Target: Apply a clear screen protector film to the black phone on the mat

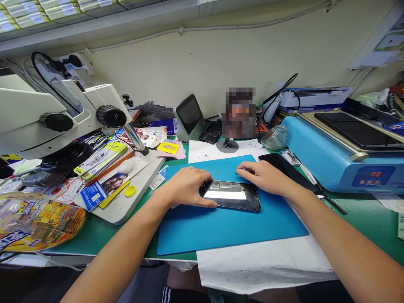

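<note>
A smartphone (232, 203) with a black glossy screen lies face up on the blue mat (189, 235), light glaring off its glass. My left hand (187, 187) grips its left end, with the thumb along the near edge and the other fingers at the far side. My right hand (263, 174) is just beyond the phone's far right corner, low over the mat. Its fingers are bent together toward the left; whatever they may hold is hidden.
A microscope (94, 109) stands at left beside papers and boxes. To the right sit a blue heating machine (334, 164), a dark phone-like slab (277, 164) and a glass jar (279, 136). A small screen device (189, 118) is at the back.
</note>
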`<state>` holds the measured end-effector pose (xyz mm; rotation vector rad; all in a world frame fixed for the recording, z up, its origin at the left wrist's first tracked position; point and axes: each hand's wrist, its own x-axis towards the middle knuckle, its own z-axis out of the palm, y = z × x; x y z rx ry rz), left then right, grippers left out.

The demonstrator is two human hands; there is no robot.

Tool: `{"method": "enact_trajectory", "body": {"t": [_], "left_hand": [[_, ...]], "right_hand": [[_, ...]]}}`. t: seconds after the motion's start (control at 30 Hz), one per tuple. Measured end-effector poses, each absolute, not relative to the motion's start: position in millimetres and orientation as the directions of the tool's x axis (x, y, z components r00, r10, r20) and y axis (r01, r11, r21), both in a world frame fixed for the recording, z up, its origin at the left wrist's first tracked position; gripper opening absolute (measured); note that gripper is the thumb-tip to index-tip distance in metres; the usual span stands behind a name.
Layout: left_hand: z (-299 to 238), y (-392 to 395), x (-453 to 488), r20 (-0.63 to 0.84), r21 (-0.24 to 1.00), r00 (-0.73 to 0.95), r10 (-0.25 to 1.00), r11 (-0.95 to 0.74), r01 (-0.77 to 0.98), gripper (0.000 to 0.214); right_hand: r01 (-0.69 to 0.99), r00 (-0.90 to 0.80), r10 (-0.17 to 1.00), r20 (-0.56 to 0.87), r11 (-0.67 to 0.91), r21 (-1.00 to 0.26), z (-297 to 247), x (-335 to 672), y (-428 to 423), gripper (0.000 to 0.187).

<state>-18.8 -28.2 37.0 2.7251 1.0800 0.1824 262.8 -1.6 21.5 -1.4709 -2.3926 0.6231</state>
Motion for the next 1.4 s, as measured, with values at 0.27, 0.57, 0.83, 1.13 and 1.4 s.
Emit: {"method": "enact_trajectory", "body": {"t": [0.27,0.57,0.83,1.13,1.4], "left_hand": [[35.6,-28.2,-18.4,0.04,0.216,0.723,0.689,-0.713,0.667,0.055],[34.7,-27.1,-17.7,0.042,0.224,0.713,0.7,-0.702,0.676,0.055],[32.8,-26.2,-18.1,0.042,0.235,0.713,0.7,-0.701,0.674,0.056],[32.2,-26.5,-18.0,0.047,0.236,0.717,0.695,-0.705,0.668,0.056],[34.1,-26.5,-16.9,0.056,0.231,0.733,0.678,-0.722,0.652,0.054]], "right_hand": [[0.783,-0.463,0.886,-0.029,0.393,-0.481,22.7,262.7,-1.9,0.043],[0.768,-0.565,0.801,-0.197,0.423,-0.481,43.5,262.4,-17.6,0.066],[0.783,-0.575,0.742,-0.346,0.376,-0.495,50.5,265.6,-30.8,0.078],[0.772,-0.585,0.738,-0.337,0.378,-0.512,47.9,267.6,-28.8,0.073],[0.787,-0.571,0.74,-0.356,0.371,-0.493,51.0,265.4,-31.0,0.072]]}}
